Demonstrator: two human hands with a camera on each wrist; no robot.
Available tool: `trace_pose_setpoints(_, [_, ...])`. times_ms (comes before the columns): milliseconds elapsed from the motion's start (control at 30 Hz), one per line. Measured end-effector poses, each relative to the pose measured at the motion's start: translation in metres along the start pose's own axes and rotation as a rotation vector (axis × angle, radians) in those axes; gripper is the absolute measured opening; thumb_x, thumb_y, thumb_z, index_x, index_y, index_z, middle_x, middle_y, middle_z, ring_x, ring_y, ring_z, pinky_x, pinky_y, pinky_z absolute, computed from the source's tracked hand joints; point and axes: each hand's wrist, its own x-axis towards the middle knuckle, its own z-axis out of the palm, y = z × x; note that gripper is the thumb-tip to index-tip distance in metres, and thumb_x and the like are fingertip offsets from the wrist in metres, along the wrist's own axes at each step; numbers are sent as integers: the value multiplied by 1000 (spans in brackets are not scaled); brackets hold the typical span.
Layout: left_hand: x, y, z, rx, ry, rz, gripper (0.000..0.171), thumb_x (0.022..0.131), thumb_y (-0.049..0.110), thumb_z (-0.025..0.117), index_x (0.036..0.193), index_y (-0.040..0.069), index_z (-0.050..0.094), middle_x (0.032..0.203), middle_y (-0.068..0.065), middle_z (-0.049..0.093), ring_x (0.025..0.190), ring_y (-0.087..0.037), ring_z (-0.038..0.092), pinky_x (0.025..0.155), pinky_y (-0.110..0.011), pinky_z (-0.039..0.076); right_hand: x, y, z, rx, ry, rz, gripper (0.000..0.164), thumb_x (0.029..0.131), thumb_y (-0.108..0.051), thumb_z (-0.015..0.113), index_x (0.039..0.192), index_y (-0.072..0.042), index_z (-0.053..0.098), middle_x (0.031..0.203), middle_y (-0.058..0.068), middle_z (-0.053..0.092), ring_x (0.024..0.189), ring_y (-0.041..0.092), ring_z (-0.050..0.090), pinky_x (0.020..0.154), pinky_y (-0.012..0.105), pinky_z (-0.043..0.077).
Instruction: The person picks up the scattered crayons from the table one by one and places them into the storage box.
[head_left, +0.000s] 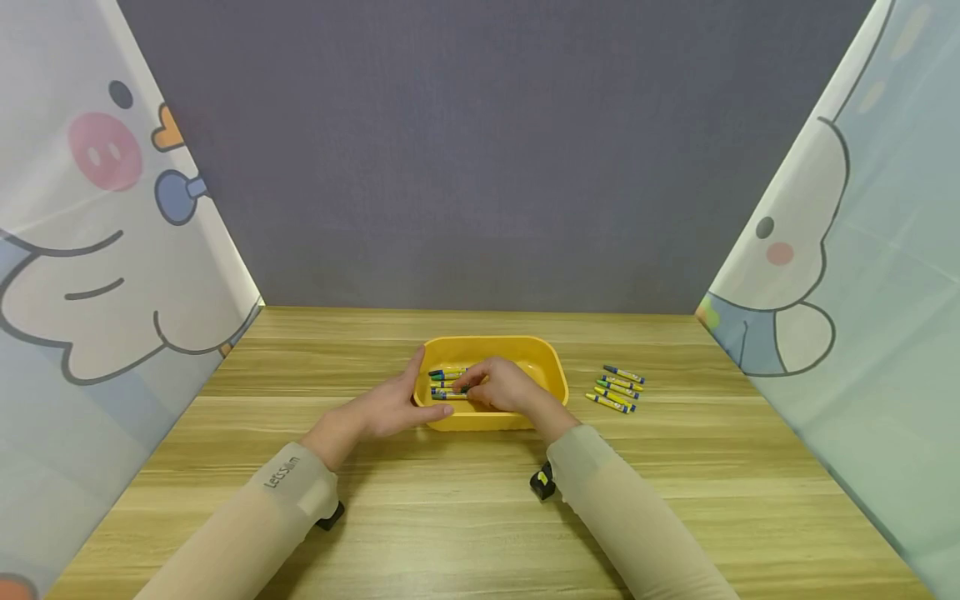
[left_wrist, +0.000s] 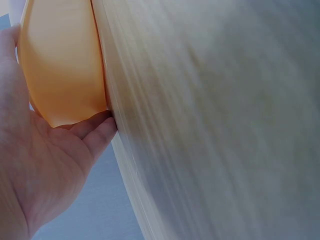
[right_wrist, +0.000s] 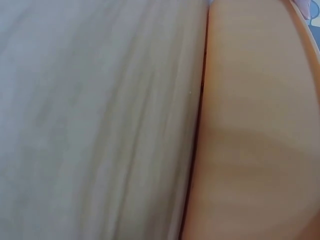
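Observation:
A yellow plastic bin [head_left: 480, 422] sits on the table. My left hand [head_left: 386, 406] holds its left end, with the thumb along the front rim; in the left wrist view the fingers [left_wrist: 100, 135] of this hand curl round the bin's [left_wrist: 65, 70] end near the tabletop. Several crayons [head_left: 444, 385] in yellow and blue wrappers lie side by side inside, at the left. My right hand [head_left: 504, 386] reaches over the front rim into the bin, its curled fingers pinching the right end of the nearest crayon [head_left: 448, 396]. The right wrist view shows the bin's outer wall [right_wrist: 260, 110], with that hand out of sight.
Several more crayons [head_left: 617, 388] lie in a loose row on the wooden table [head_left: 435, 517], right of the bin. A grey panel [head_left: 480, 167] rises behind the table. Printed cartoon sheets [head_left: 112, 208] flank it on both sides.

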Motion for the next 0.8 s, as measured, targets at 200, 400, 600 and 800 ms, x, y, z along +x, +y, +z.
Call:
trace_pose_setpoints(200, [-1, 2, 0, 19, 3, 4, 136, 94, 85, 62, 175, 11, -19, 175, -34, 29, 156, -49, 45, 127, -65, 39, -1, -3, -8, -6, 66, -43, 25, 107, -13, 69, 128, -14, 83, 115, 3, 77, 64, 12, 50, 60, 25, 45])
trace_pose_setpoints(400, [0, 0, 0, -10, -4, -12, 134, 94, 83, 64, 175, 15, -20, 177, -29, 29, 157, -44, 46, 129, -60, 38, -10, -6, -32, -9, 88, -105, 27, 110, -20, 68, 133, -12, 80, 118, 7, 75, 75, 15, 52, 69, 29, 47])
trace_pose_setpoints(600, [1, -1, 1, -25, -12, -12, 134, 96, 80, 66, 174, 16, -21, 176, -30, 31, 156, -42, 48, 130, -59, 37, -31, 11, -75, 47, 182, -111, 27, 111, -23, 68, 133, -14, 80, 127, 14, 75, 73, 19, 48, 65, 29, 44])
trace_pose_setpoints(800, [-1, -1, 0, -8, -16, -14, 133, 95, 82, 64, 174, 18, -22, 179, -30, 22, 162, -46, 36, 132, -60, 32, -59, 45, -119, 64, 271, -30, 36, 112, -32, 67, 140, -12, 75, 137, 18, 71, 94, 28, 56, 78, 33, 50])
